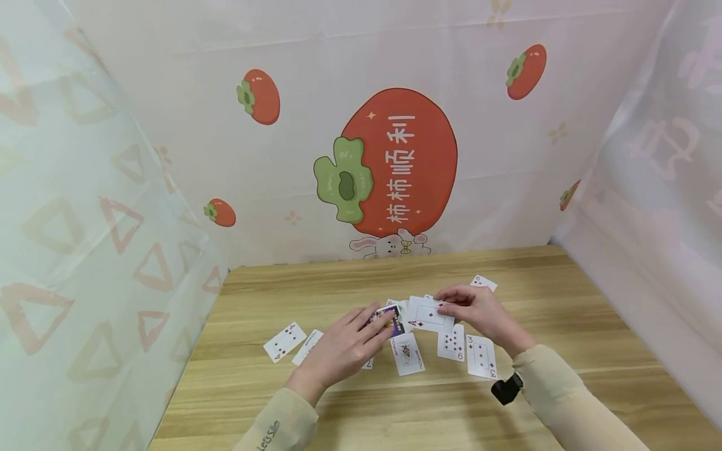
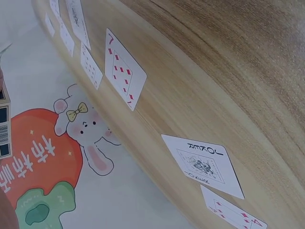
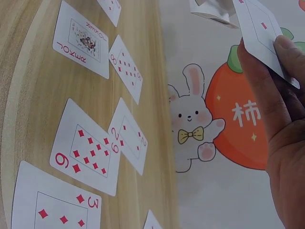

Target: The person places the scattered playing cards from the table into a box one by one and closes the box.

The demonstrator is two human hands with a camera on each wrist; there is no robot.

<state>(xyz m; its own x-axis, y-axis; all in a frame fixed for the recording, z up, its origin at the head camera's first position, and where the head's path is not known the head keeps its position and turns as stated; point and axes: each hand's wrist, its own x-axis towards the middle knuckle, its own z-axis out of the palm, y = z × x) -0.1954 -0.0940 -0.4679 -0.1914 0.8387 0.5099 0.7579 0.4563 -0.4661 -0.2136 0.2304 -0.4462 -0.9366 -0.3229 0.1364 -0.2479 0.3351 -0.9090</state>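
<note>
Head view: ace of diamonds [image 1: 424, 314] juts left from right hand's grip [image 1: 486, 315].

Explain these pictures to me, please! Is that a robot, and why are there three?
No robot here, just a person working bare-handed. The wide picture comes from a camera worn on the head, looking forward and down. The other two come from cameras on the wrists, one on each, so everything looks tilted. On the wooden table lie playing cards, such as the four of diamonds, the three of diamonds and a joker. The left hand holds a small box. The right hand pinches the ace of diamonds.
</note>
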